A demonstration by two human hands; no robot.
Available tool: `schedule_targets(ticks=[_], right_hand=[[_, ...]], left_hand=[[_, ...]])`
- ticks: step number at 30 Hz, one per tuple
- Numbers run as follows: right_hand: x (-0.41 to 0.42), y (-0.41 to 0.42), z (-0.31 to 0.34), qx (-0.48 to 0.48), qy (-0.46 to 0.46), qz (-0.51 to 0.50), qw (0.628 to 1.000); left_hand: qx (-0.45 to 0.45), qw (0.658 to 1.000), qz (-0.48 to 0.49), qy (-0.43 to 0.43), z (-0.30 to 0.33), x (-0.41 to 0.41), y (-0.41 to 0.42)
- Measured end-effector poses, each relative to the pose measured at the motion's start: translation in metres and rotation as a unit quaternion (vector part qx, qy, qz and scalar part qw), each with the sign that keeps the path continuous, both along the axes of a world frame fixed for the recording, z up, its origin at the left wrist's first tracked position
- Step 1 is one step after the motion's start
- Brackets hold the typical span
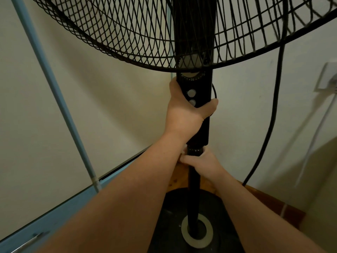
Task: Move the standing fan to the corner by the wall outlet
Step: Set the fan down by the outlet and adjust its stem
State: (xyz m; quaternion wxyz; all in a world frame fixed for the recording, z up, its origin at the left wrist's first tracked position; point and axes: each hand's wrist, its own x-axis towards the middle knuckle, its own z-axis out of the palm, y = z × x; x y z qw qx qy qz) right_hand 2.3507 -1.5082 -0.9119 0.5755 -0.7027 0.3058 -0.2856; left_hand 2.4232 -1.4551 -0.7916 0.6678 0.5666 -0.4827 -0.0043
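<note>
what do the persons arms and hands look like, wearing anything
Both arms are bare along all that shows: no sleeves, gloves, watch or bracelet in view. The left hand and the right hand show no rings on the fingers that can be seen. Nails are short and unpainted where visible.

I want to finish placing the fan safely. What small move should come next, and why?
Probably ease the fan down until its base sits flat, then release. Both the left hand and right hand grip its column in the corner, with the wall outlet nearby.
</note>
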Motion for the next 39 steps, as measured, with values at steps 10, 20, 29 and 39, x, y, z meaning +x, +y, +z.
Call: schedule_targets(ticks=[10, 20, 29, 39], right_hand=[[0.018, 0.022, -0.009, 0.044, -0.064, -0.144, 0.987], [0.034, 0.033, -0.013, 0.012, -0.045, -0.272, 0.961], [0.028, 0.036, -0.009, 0.011, -0.05, -0.234, 0.971], [-0.008, 0.032, 0.011, -0.017, -0.005, -0.085, 0.996]], left_hand=[[-0.018, 1.0, 0.008, 0.004, -0.001, -0.002, 0.0], [-0.012, 1.0, 0.017, 0.003, -0.001, -0.002, 0.002], [0.002, 1.0, 0.008, 0.01, -0.001, 0.0, 0.002], [0.05, 0.998, -0.019, 0.03, 0.007, -0.001, 0.009]])
